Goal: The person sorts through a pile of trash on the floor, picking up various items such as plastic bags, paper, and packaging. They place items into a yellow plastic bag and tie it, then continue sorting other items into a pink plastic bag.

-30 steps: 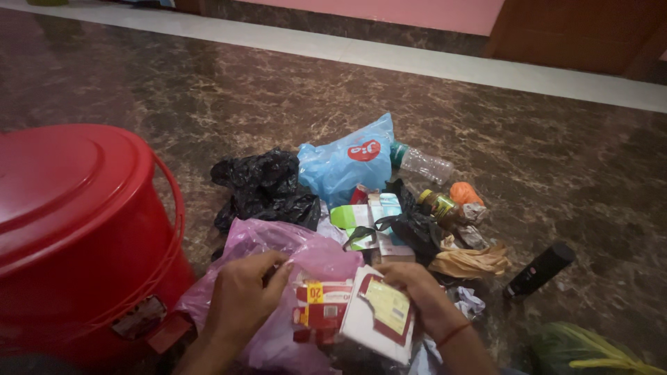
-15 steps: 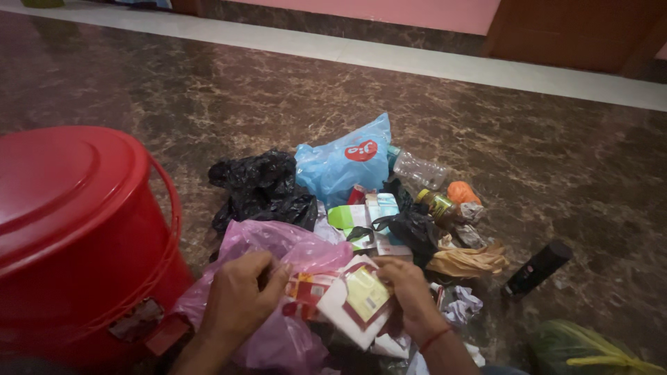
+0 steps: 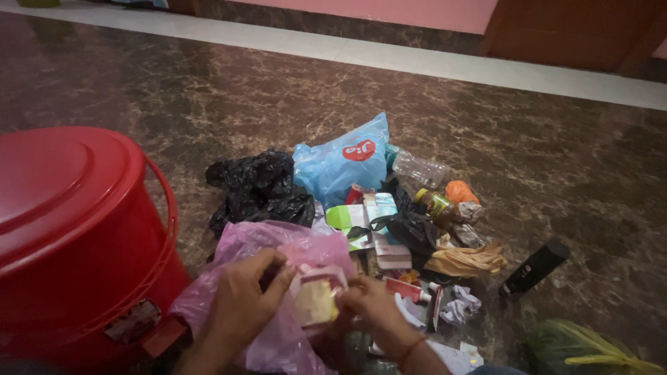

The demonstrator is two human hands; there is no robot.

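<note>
Both hands have drawn closer together since half a second ago, and the flat white-and-red carton that was lying across them is now turned so only its pale yellowish face and white edge are showing.

Head view, lower middle of the frame: the left hand (image 3: 243, 305) is curling its fingers around the rim of the pink plastic bag (image 3: 278, 243), pinching the film. The right hand (image 3: 368, 305), with a red thread at the wrist, is gripping the carton (image 3: 316, 295) from the right side. The carton is sitting right at the mouth of the pink bag, between the two hands, touching the plastic.

At the left edge of the frame a big red bucket (image 3: 76, 229) with its lid on is standing just beside the pink bag. Above the hands, at the centre of the frame, a pile of rubbish is lying on the dark marbled floor (image 3: 556, 167): a black plastic bag (image 3: 257, 187), a blue plastic bag (image 3: 340, 167), a clear plastic bottle (image 3: 420, 168), a small jar (image 3: 436, 203), an orange lump (image 3: 462, 191) and a tan crumpled bag (image 3: 465, 260). To the right, apart from the pile, a black cylinder (image 3: 535, 267) is lying on the floor. A green bag (image 3: 583, 347) is showing in the lower right corner.
</note>
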